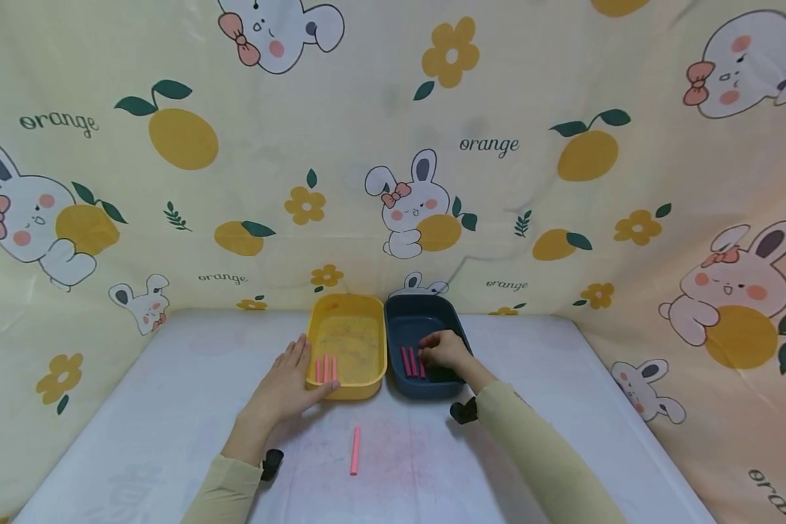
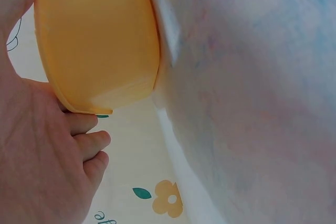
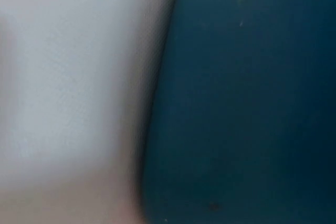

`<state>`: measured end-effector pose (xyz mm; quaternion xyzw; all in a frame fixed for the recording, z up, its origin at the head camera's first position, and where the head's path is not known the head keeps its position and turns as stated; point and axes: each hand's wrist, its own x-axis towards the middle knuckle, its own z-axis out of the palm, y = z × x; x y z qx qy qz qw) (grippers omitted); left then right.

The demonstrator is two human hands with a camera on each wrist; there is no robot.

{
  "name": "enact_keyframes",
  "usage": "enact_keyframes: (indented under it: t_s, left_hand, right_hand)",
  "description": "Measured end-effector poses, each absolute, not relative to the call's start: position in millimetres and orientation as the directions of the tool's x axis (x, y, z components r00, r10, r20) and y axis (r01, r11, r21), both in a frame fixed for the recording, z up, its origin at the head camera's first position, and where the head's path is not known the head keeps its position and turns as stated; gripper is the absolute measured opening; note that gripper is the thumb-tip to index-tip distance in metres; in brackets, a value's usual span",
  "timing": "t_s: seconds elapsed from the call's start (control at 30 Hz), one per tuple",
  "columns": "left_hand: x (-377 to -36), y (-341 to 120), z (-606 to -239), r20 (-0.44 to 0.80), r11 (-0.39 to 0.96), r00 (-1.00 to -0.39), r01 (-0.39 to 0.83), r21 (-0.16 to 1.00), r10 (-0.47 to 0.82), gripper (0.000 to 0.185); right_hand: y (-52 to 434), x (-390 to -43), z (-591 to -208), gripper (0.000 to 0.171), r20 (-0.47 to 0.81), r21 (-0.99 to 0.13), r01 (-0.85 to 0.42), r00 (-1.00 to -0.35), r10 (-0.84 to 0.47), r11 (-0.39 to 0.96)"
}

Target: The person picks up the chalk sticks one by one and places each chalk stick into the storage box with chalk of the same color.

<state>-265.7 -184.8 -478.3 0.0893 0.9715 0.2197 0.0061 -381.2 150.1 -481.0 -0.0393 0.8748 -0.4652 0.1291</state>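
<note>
In the head view my left hand (image 1: 284, 386) rests at the near left corner of a yellow box (image 1: 360, 384). Its fairly straight fingers lie along the left side and the thumb touches the front rim; the left wrist view shows the hand against the box wall (image 2: 100, 40). Light pink chalk sticks (image 1: 326, 369) lie inside. My right hand (image 1: 447, 351) reaches into the dark blue box (image 1: 426, 387), fingertips pinching the upper end of a dark pink chalk stick (image 1: 422, 368). Two more dark pink sticks (image 1: 409, 362) lie beside it. The right wrist view shows only the blue wall (image 3: 236, 103).
A light pink chalk stick (image 1: 355, 451) lies on the white table (image 1: 399, 487) in front of the boxes. The two boxes stand side by side against a patterned cloth (image 1: 354, 269) at the back. Faint pink smudges mark the tabletop.
</note>
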Motion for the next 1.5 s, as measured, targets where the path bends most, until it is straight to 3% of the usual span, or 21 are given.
enact_keyframes:
  t_s: [0.47, 1.0, 1.23, 1.5]
  left_hand:
    - [-266, -184, -476, 0.052, 0.878, -0.977, 0.207, 0.43, 0.205, 0.11]
    - [-261, -179, -479, 0.054, 0.87, -0.978, 0.204, 0.448, 0.202, 0.109]
    - [-260, -181, -480, 0.068, 0.872, -0.978, 0.206, 0.443, 0.197, 0.11]
    - [-265, -185, -481, 0.089, 0.886, -0.974, 0.228, 0.403, 0.21, 0.11]
  right_hand:
    - [146, -363, -465, 0.03, -0.085, -0.84, 0.004, -0.989, -0.123, 0.543]
    - [128, -296, -451, 0.025, 0.052, -0.916, -0.086, -0.994, -0.096, 0.392]
    - [113, -271, -453, 0.024, 0.096, -0.947, -0.14, -0.982, -0.16, 0.29]
    - [101, -251, -459, 0.026, 0.115, -0.919, -0.197, -0.963, -0.246, 0.341]
